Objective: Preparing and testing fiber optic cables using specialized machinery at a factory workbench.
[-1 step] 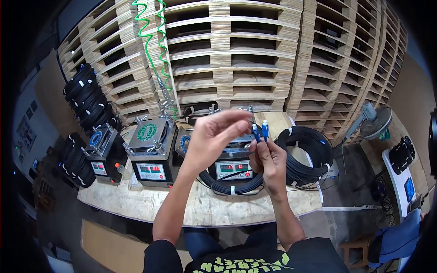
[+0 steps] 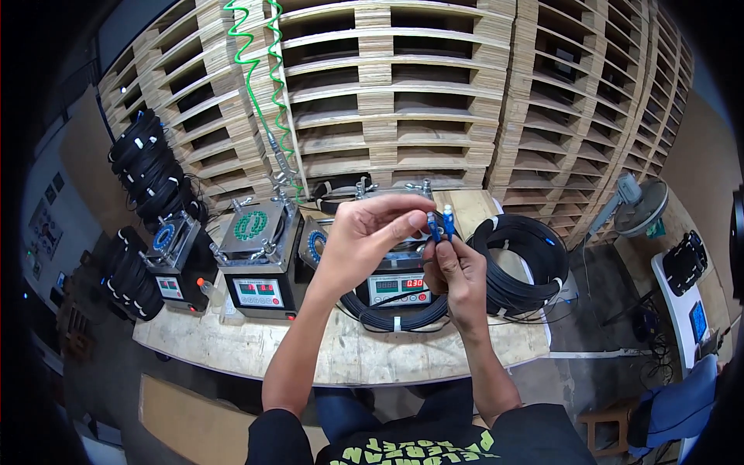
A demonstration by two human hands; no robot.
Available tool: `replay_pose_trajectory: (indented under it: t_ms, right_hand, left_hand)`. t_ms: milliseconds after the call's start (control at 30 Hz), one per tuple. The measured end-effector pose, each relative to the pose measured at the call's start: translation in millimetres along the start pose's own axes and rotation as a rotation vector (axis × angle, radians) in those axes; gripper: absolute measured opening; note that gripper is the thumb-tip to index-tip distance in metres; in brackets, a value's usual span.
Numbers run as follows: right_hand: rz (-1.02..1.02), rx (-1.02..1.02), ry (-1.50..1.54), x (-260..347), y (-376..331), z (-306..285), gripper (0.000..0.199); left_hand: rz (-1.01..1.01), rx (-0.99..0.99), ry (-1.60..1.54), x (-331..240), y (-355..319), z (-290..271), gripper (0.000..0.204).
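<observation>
My right hand (image 2: 457, 275) is closed around two blue fiber-optic connectors, holding them upright side by side. The right one (image 2: 448, 223) shows a pale tip. My left hand (image 2: 376, 232) comes in from the left, its thumb and fingertips pinched against the upper part of the left connector (image 2: 432, 225); what lies between the fingertips is partly hidden. Behind and below both hands stands a polishing machine with a lit digital panel (image 2: 398, 290), its top mostly covered by my hands. A coil of black cable (image 2: 394, 322) lies in front of it.
Two more polishing machines stand to the left, one with a green ring plate (image 2: 250, 225), one with a blue ring (image 2: 163, 236). A small orange-capped bottle (image 2: 204, 285) sits between them. A large black cable coil (image 2: 521, 263) rests at right. Stacked pallets (image 2: 434, 97) rise behind the wooden bench (image 2: 256, 353).
My left fingertips have moved onto the left connector, which has shifted slightly left with its neighbour. Readings on the machines' digital panels have changed.
</observation>
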State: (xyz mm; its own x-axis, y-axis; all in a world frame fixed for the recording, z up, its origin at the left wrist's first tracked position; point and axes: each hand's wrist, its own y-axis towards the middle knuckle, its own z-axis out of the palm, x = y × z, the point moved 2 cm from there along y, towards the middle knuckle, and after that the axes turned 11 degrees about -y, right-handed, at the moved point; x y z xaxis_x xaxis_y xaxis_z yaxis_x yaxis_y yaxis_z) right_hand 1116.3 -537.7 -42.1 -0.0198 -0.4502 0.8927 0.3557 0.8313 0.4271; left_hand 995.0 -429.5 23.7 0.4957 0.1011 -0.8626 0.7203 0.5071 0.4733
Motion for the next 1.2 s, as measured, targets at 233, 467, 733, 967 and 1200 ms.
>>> replay_pose_trajectory:
  t_ms: [233, 467, 733, 967, 1200]
  right_hand:
    - [0.013, 0.036, -0.020, -10, -6, -7, 0.034]
    - [0.098, 0.017, -0.003, -17, -14, -3, 0.036]
    - [0.139, 0.019, 0.007, -19, -25, -12, 0.036]
    - [0.124, 0.032, -0.093, -20, -23, -21, 0.038]
    - [0.127, 0.126, -0.071, -24, -24, -23, 0.040]
  left_hand:
    - [-0.021, 0.089, 0.125, -4, 1, 3, 0.020]
    - [0.105, 0.017, 0.321, 13, -6, 5, 0.014]
    - [0.175, -0.121, 0.142, 2, -2, -7, 0.013]
    - [0.237, 0.249, 0.649, -12, 9, 17, 0.011]
    - [0.296, 0.357, 0.730, -15, 16, 15, 0.011]
